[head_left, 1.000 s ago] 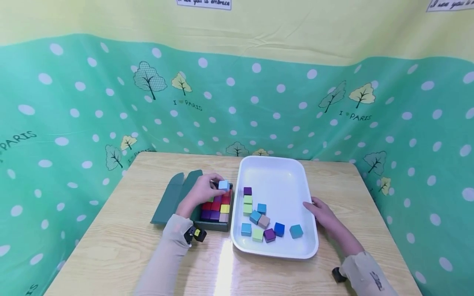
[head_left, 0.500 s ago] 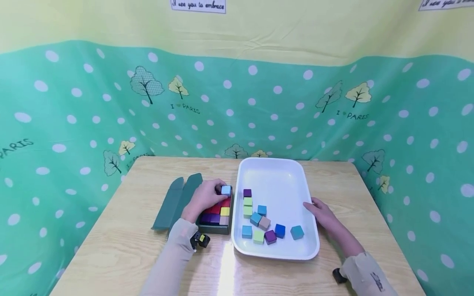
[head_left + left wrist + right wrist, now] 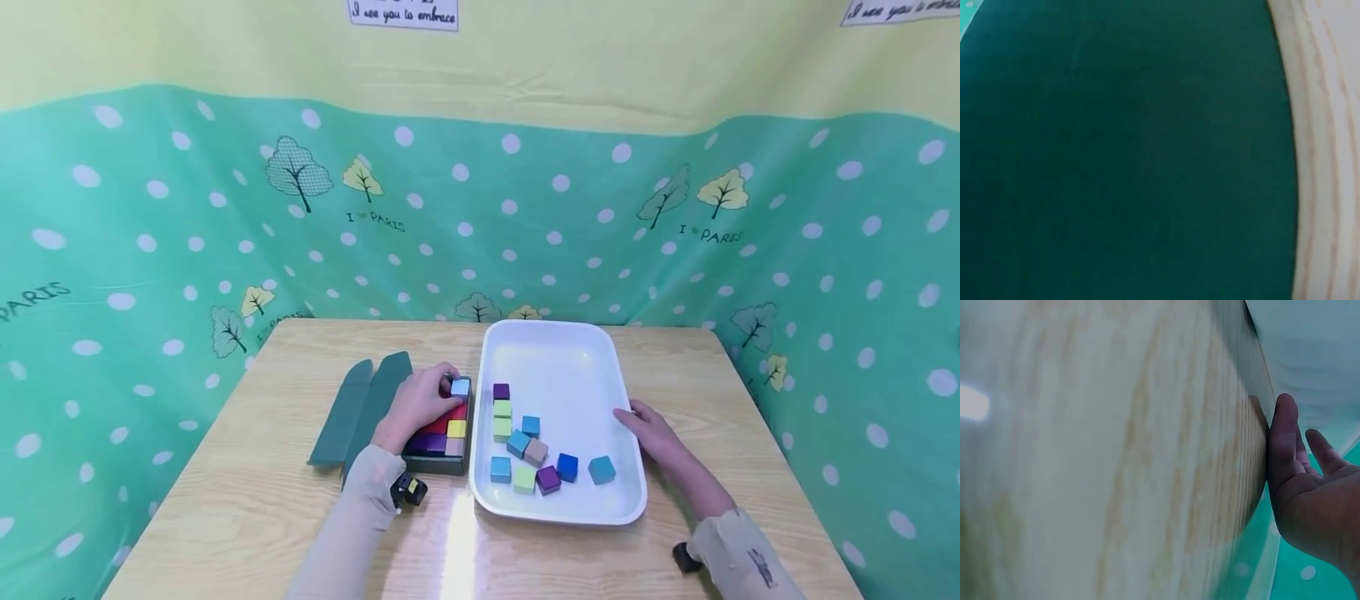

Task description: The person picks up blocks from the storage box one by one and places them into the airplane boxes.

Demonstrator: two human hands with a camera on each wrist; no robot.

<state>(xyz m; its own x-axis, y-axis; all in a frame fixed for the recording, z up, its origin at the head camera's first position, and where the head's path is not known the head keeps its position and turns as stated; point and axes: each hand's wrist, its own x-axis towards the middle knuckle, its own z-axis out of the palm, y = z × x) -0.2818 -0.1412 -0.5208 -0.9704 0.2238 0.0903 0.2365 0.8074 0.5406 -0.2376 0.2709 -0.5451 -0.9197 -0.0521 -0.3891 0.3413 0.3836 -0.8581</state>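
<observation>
My left hand [image 3: 416,404] reaches into the dark green box [image 3: 435,467], thumb and fingers around a light blue cube [image 3: 460,388] at its far right corner. Nearby in the box lie red, purple, yellow [image 3: 456,428] and pinkish cubes; the hand covers part of them. My right hand [image 3: 652,433] holds the right rim of the white tray [image 3: 555,346], thumb over the edge. In the right wrist view, that hand [image 3: 1316,494] is beside the tray's outer wall. The left wrist view contains only the green lid [image 3: 1135,150] and tabletop.
Inside the tray several loose cubes lie toward the front and left, among them a teal cube [image 3: 602,470] and a dark blue cube [image 3: 567,467]. The box's opened lid [image 3: 360,417] lies left on the wooden table [image 3: 225,500]. A patterned cloth [image 3: 480,208] hangs behind.
My left hand has lowered the light blue cube into the box's far right corner, where it now sits among the others. The right hand keeps its place at the tray.
</observation>
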